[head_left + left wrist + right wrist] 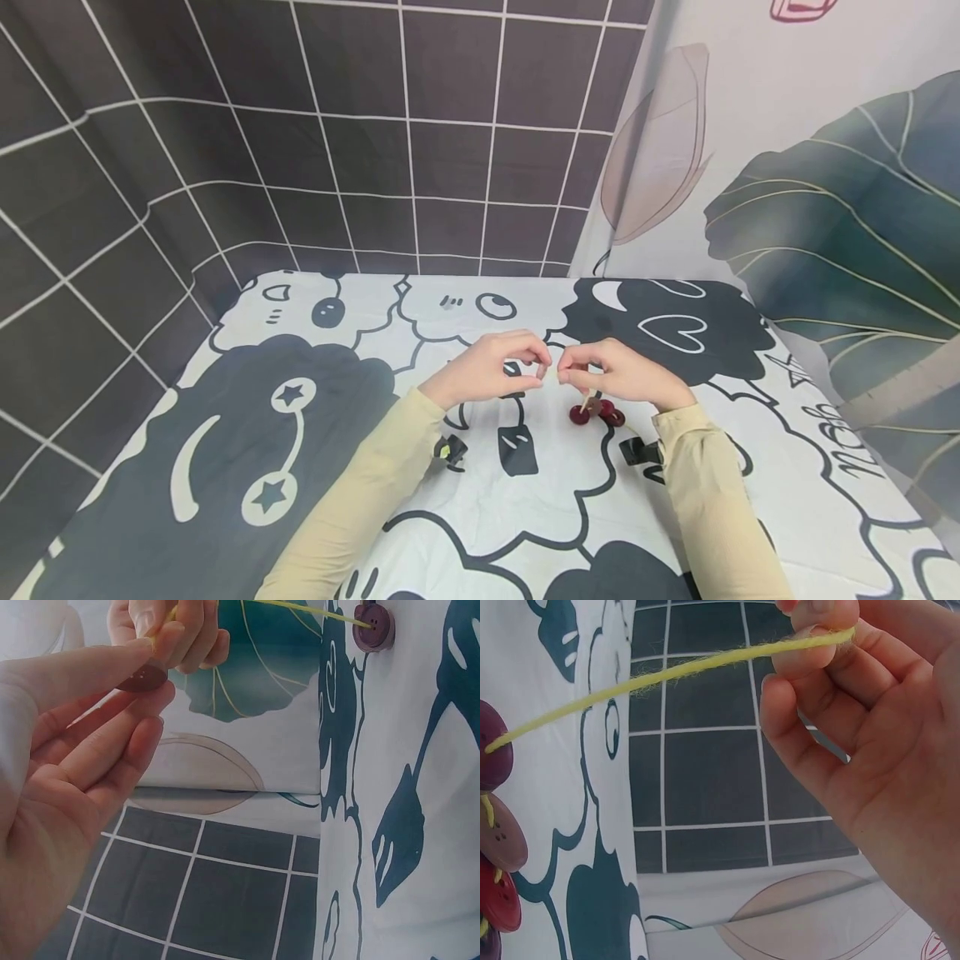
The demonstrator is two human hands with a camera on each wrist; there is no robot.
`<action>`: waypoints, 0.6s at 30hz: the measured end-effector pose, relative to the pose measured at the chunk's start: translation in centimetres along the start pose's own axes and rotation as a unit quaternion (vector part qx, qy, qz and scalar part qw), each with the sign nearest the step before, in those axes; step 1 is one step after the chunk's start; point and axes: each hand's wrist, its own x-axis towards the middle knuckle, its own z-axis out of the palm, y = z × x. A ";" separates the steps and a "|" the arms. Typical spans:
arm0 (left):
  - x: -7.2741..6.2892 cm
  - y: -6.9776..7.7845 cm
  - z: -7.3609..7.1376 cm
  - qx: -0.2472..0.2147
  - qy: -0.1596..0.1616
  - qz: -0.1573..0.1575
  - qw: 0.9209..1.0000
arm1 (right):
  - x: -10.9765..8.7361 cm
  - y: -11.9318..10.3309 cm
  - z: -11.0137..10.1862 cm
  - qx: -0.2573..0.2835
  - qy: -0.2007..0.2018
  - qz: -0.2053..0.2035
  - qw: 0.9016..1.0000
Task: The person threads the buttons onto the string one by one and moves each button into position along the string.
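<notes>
My left hand [495, 367] pinches a dark red button [144, 677] between thumb and fingers. Close beside it, my right hand [628, 375] pinches yellow yarn [682, 671] near one end. In the left wrist view the fingertips of both hands nearly meet at the button; whether the yarn passes through it, I cannot tell. From the right hand the yarn slants down to several strung buttons [579, 415] below. In the right wrist view these include a dark purple button [499, 761], a brownish button [506, 836] and a red button [501, 904].
A cloth [465, 517] with black-and-white cartoon prints covers the surface under the hands. Behind it hangs a dark curtain [450, 158] with white grid lines. A pale leaf-print curtain [735, 125] hangs on the right.
</notes>
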 end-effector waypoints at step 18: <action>0.1 0.1 0.4 0.003 0.002 0.002 1.000 | 0.2 0.0 0.2 0.006 -0.007 0.002 1.000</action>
